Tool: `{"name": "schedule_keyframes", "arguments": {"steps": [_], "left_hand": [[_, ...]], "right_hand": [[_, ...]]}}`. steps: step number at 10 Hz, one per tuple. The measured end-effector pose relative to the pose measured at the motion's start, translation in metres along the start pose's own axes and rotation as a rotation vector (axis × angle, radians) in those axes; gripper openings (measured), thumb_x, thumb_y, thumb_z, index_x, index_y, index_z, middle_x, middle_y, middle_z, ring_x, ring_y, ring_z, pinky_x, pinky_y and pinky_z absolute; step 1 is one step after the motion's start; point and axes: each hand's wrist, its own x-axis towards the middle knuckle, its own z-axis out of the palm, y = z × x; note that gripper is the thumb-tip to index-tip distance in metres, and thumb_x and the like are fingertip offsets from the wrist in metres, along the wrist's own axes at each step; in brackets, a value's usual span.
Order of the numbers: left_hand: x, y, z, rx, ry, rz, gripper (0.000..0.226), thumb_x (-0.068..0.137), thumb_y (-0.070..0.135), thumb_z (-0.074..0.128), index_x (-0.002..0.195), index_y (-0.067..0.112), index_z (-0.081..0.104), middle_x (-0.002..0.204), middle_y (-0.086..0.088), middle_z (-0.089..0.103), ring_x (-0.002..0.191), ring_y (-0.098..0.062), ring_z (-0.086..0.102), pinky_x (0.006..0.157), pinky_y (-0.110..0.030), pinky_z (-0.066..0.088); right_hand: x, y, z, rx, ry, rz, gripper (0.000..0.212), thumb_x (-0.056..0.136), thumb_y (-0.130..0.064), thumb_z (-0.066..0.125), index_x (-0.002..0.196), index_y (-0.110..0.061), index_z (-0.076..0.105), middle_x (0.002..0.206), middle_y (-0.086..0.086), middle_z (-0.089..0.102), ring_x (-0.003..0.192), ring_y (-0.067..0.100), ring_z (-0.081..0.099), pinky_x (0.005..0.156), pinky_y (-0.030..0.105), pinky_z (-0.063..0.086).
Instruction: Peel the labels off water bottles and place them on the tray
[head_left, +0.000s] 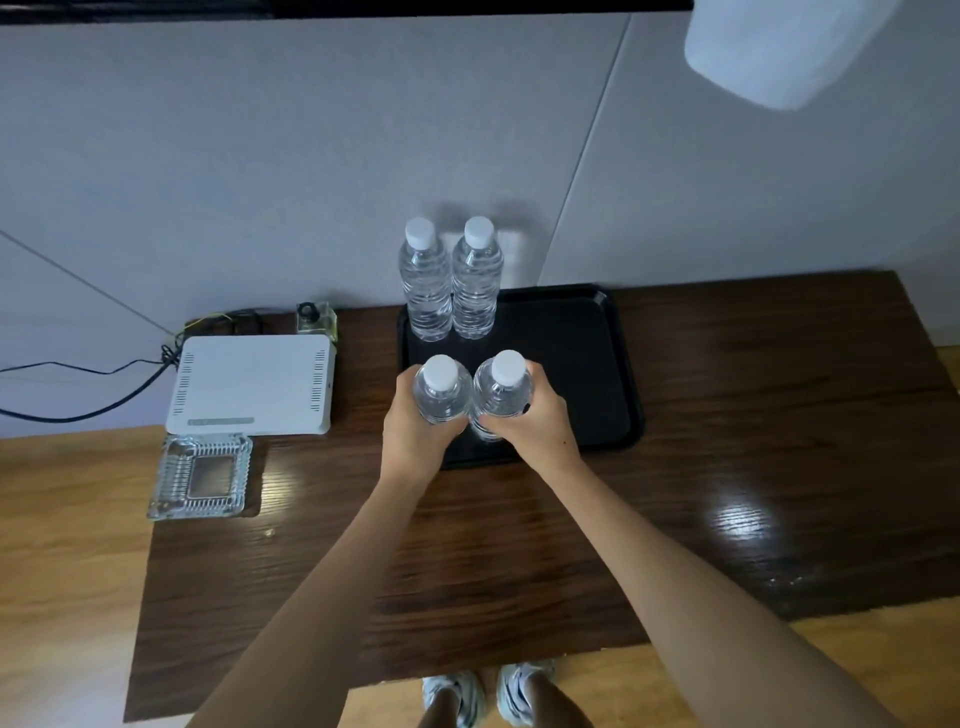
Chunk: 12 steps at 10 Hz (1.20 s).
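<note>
Although all 4 bottles look bare of labels already, the job in hand seems to be the placing — 2 bottles stand upright at the back left of the black tray (618, 364), just above the middle of the frame, and 2 more are held over its near left part.

The left hand (415, 431) is wrapped around the left held bottle (441, 395), fingers closed on its body below the white cap. The right hand (540, 421) is clamped the same way on the right held bottle (503, 389). The 2 held bottles touch or nearly touch each other; whether their bases rest on the tray cannot be told, since the hands hide them.

Each bottle appears full of clear water, so it should feel fairly heavy for its size and sit steady once down. The walls are thin ribbed plastic and will likely give under a hard squeeze — a moderate grip around the ribbed middle, as now, seems best, since the ribs offer purchase on an otherwise smooth surface. The back left bottle (426, 280) and back right bottle (475, 280) stand side by side, touching or almost so, so setting the new pair down well in front avoids toppling them.
</note>
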Motion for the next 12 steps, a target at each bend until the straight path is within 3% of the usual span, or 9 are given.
{"name": "schedule_keyframes", "arguments": {"steps": [1, 2, 3, 4, 8, 9, 10, 11, 12], "left_hand": [[0.011, -0.003, 0.001, -0.012, 0.007, 0.01, 0.069, 0.065, 0.03, 0.081, 0.117, 0.045, 0.037, 0.099, 0.025, 0.059, 0.091, 0.012, 0.055, 0.07, -0.01, 0.04], [0.028, -0.001, -0.001, 0.004, 0.007, 0.028, 0.07, 0.068, 0.022, 0.081, 0.122, 0.037, 0.039, 0.097, 0.025, 0.058, 0.086, 0.017, 0.054, 0.065, -0.004, 0.038], [0.048, 0.007, -0.002, 0.013, 0.01, 0.036, 0.07, 0.069, 0.019, 0.08, 0.126, 0.03, 0.041, 0.096, 0.024, 0.057, 0.085, 0.01, 0.054, 0.06, -0.002, 0.04], [0.067, 0.013, -0.005, 0.016, 0.011, 0.033, 0.072, 0.069, 0.019, 0.08, 0.128, 0.026, 0.04, 0.102, 0.017, 0.058, 0.091, -0.003, 0.057, 0.067, -0.013, 0.04], [0.091, 0.022, -0.007, 0.014, 0.001, 0.045, 0.073, 0.068, 0.018, 0.08, 0.13, 0.024, 0.042, 0.109, 0.01, 0.058, 0.099, -0.013, 0.058, 0.079, -0.028, 0.042], [0.09, 0.023, -0.007, 0.015, -0.006, 0.049, 0.073, 0.07, 0.017, 0.079, 0.132, 0.023, 0.04, 0.108, 0.012, 0.057, 0.099, -0.013, 0.058, 0.077, -0.025, 0.042], [0.088, 0.023, -0.008, 0.029, -0.009, 0.046, 0.075, 0.071, 0.019, 0.078, 0.134, 0.022, 0.037, 0.106, 0.014, 0.055, 0.096, -0.011, 0.055, 0.071, -0.019, 0.039], [0.073, 0.027, -0.013, 0.081, -0.048, 0.005, 0.076, 0.075, 0.022, 0.076, 0.138, 0.019, 0.034, 0.12, 0.007, 0.052, 0.109, -0.015, 0.052, 0.079, -0.018, 0.039], [0.043, 0.024, -0.02, 0.256, -0.057, -0.01, 0.069, 0.082, 0.024, 0.069, 0.141, 0.016, 0.034, 0.137, -0.008, 0.047, 0.126, -0.025, 0.045, 0.096, -0.031, 0.038]], "right_hand": [[0.008, 0.0, 0.004, 0.02, 0.017, -0.012, 0.066, 0.064, -0.028, 0.086, 0.119, -0.035, 0.049, 0.097, -0.022, 0.063, 0.092, -0.013, 0.058, 0.068, 0.003, 0.044], [0.019, -0.006, 0.008, 0.042, 0.026, -0.02, 0.066, 0.066, -0.029, 0.085, 0.121, -0.034, 0.049, 0.1, -0.021, 0.063, 0.098, -0.001, 0.061, 0.078, 0.015, 0.05], [0.037, -0.013, 0.012, 0.067, 0.044, -0.028, 0.065, 0.066, -0.024, 0.085, 0.121, -0.031, 0.05, 0.1, -0.02, 0.063, 0.097, -0.003, 0.061, 0.08, 0.018, 0.051], [0.055, -0.02, 0.014, 0.075, 0.031, -0.048, 0.067, 0.067, -0.024, 0.085, 0.124, -0.027, 0.05, 0.097, -0.023, 0.062, 0.089, -0.016, 0.059, 0.07, 0.003, 0.044], [0.083, -0.027, 0.015, 0.076, 0.017, -0.045, 0.073, 0.065, -0.022, 0.085, 0.127, -0.029, 0.047, 0.101, -0.022, 0.062, 0.098, -0.003, 0.06, 0.08, 0.016, 0.045], [0.079, -0.029, 0.017, 0.094, 0.015, -0.047, 0.072, 0.068, -0.018, 0.085, 0.128, -0.025, 0.047, 0.106, -0.018, 0.061, 0.099, 0.0, 0.06, 0.081, 0.017, 0.044], [0.069, -0.036, 0.017, 0.088, 0.02, -0.085, 0.068, 0.066, -0.017, 0.086, 0.118, -0.033, 0.047, 0.11, -0.017, 0.058, 0.1, -0.003, 0.057, 0.08, 0.014, 0.04], [0.047, -0.043, 0.01, 0.034, 0.025, -0.134, 0.062, 0.069, -0.022, 0.082, 0.112, -0.045, 0.044, 0.105, -0.036, 0.054, 0.1, -0.02, 0.05, 0.079, 0.003, 0.037], [0.018, -0.038, 0.003, -0.125, -0.01, -0.088, 0.063, 0.08, -0.023, 0.073, 0.136, -0.025, 0.044, 0.131, -0.015, 0.053, 0.122, 0.002, 0.045, 0.097, 0.018, 0.035]]}}
